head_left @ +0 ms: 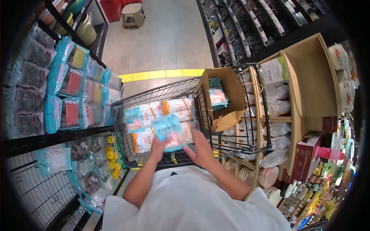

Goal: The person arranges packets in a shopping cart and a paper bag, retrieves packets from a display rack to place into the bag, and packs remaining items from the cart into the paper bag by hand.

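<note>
A light-blue plastic packet (pixel 168 126) with a clear, pinkish lower part is held over the shopping cart (pixel 154 91). My left hand (pixel 158 148) grips its lower left edge. Just right of the packet is my right hand (pixel 200 149), fingers apart, its thumb close to the packet's lower right corner; whether it touches cannot be made out. Beneath them in the cart lie several white-and-orange packs (pixel 179 108). Another blue packet (pixel 133 118) rests on these packs at the left.
A brown paper bag (pixel 231 117) with blue packets (pixel 218 96) inside stands at the cart's right end. Hanging packaged goods (pixel 70 82) line the left side. Wooden shelves (pixel 295 115) flank the right. A stool (pixel 133 15) stands on the floor ahead, beyond a yellow stripe (pixel 162 74).
</note>
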Available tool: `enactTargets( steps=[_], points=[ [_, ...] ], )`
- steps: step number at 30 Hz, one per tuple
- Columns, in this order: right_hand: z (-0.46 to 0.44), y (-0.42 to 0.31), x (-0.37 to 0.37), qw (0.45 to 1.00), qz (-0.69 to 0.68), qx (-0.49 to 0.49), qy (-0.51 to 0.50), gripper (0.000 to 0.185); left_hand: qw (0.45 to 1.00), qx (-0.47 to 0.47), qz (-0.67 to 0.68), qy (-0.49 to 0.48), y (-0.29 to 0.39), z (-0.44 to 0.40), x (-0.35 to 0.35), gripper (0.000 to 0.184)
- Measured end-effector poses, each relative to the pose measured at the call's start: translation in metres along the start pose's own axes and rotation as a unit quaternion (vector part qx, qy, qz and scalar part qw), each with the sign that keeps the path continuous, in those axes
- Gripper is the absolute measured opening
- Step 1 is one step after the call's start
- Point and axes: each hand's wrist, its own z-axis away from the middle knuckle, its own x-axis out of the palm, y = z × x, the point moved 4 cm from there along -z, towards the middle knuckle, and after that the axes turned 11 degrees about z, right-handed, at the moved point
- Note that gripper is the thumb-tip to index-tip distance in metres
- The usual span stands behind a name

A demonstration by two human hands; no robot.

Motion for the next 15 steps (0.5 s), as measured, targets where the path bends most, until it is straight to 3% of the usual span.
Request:
enactTargets(
  steps=[2,5,6,7,8,10,11,12,13,14,15],
  points=[
    [-0.007,-0.005,0.003,0.998,-0.063,-0.003,-0.021,0.05,0.998,0.029,-0.006,-0.051,0.026,0.055,0.039,0.043],
    [-0.015,-0.012,-0.01,0.949,-0.237,0.05,-0.2,0.05,0.994,0.073,-0.04,-0.076,0.033,0.092,0.053,0.04],
    [-0.022,-0.01,-0.02,0.97,-0.198,-0.001,-0.142,0.046,0.993,0.065,-0.039,-0.085,0.027,0.088,0.044,0.04],
    [-0.033,-0.005,-0.041,0.982,-0.167,0.017,-0.081,0.044,0.993,0.057,-0.037,-0.093,0.022,0.082,0.034,0.039],
    [-0.043,0.001,-0.063,0.99,-0.137,0.036,-0.021,0.043,0.982,0.105,-0.147,-0.052,0.019,0.077,0.021,0.036],
    [-0.067,0.034,-0.088,0.975,-0.105,0.069,0.186,0.042,0.892,0.187,-0.411,0.006,0.025,0.079,-0.006,0.038],
    [-0.081,0.048,-0.104,0.972,-0.037,0.05,0.228,0.045,0.818,0.22,-0.531,0.037,0.026,0.082,-0.019,0.039],
    [-0.097,0.057,-0.116,0.959,0.074,0.014,0.275,0.048,0.791,0.204,-0.575,0.052,0.022,0.085,-0.031,0.038],
    [-0.114,0.07,-0.122,0.956,0.116,-0.02,0.269,0.051,0.762,0.186,-0.617,0.065,0.016,0.09,-0.044,0.038],
    [-0.129,0.091,-0.114,0.969,0.134,-0.002,0.208,0.043,0.73,0.165,-0.658,0.078,0.008,0.095,-0.056,0.038],
    [-0.147,0.121,-0.097,0.982,0.132,0.032,0.131,0.041,0.734,0.149,-0.658,0.078,-0.001,0.095,-0.067,0.035]
  ],
)
